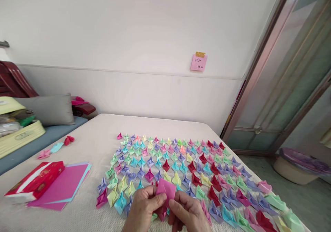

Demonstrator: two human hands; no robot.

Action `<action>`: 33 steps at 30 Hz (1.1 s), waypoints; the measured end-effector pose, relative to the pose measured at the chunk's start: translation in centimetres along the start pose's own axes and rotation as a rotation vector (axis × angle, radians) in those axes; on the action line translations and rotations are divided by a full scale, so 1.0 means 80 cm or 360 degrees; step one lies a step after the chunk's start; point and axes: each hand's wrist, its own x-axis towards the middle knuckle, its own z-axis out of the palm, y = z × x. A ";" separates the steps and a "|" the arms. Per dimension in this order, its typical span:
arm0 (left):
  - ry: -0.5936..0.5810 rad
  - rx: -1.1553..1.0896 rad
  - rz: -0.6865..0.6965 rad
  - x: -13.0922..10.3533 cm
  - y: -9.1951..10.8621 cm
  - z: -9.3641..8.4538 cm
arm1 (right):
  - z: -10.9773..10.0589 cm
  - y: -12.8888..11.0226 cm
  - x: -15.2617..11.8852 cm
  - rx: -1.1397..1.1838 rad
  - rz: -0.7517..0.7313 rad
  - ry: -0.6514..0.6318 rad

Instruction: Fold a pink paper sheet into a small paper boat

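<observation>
A pink paper piece (166, 189) sits low in the middle of the view, partly folded, its upper edge standing above the fingers. The left hand (143, 208) pinches its left side between thumb and fingers, and the right hand (188, 213) pinches its lower right side the same way, so both hands are closed on the 1 sheet, held just above the bed (85, 135).

Directly behind the hands, and partly under them, lies a wide field of folded paper shapes (181, 163) in green, blue, purple, yellow, pink and dark red, laid close together in rows across the pale cover and running out toward the right near corner.

To the left, well apart from the hands, a stack of flat paper sheets (66, 185), mostly magenta, lies on the cover, with a red box (36, 182) resting on its left part. Further back at the left, a few loose folded pieces (55, 147) lie near a grey cushion (49, 109). On the wall, a pink note (198, 62) is taped up.
</observation>
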 end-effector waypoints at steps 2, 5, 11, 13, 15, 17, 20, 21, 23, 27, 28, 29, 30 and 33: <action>-0.0055 0.0125 0.0005 0.000 0.003 -0.001 | -0.003 -0.010 -0.001 0.0020 -0.0110 0.0079; -0.0125 0.0276 -0.0015 -0.003 0.009 0.000 | -0.010 -0.020 -0.002 0.0101 -0.0187 0.0159; -0.0095 0.0446 0.0085 -0.004 0.003 0.003 | -0.016 -0.018 -0.001 0.0370 -0.0227 0.0175; -0.0086 0.0380 0.0115 -0.001 -0.002 0.001 | -0.016 -0.016 -0.001 0.0368 -0.0276 0.0201; -0.0082 0.0225 0.0124 0.001 -0.004 0.000 | -0.016 -0.015 -0.001 0.0385 -0.0293 0.0229; -0.0045 0.0112 0.0155 0.001 -0.004 -0.001 | -0.016 -0.014 -0.001 0.0404 -0.0289 0.0239; 0.0002 0.0089 0.0242 -0.001 0.000 0.001 | -0.017 -0.015 0.000 0.0432 -0.0296 0.0227; -0.0011 0.0107 0.0271 -0.003 0.001 0.001 | -0.017 -0.015 0.000 0.0438 -0.0299 0.0222; -0.0037 0.0148 0.0313 -0.004 0.002 0.003 | -0.017 -0.016 0.000 0.0438 -0.0303 0.0212; -0.0026 0.0182 0.0327 -0.006 0.004 0.005 | -0.017 -0.017 0.000 0.0391 -0.0340 0.0226; -0.0025 0.0171 0.0326 -0.006 0.005 0.005 | -0.018 -0.016 0.000 0.0371 -0.0351 0.0229; -0.0029 0.0159 0.0326 -0.006 0.006 0.006 | -0.018 -0.016 0.000 0.0352 -0.0360 0.0229; -0.0032 0.0146 0.0322 -0.006 0.007 0.006 | -0.018 -0.015 0.001 0.0335 -0.0368 0.0226; -0.0035 0.0144 0.0285 -0.008 0.012 0.007 | -0.018 -0.012 0.002 0.0299 -0.0382 0.0215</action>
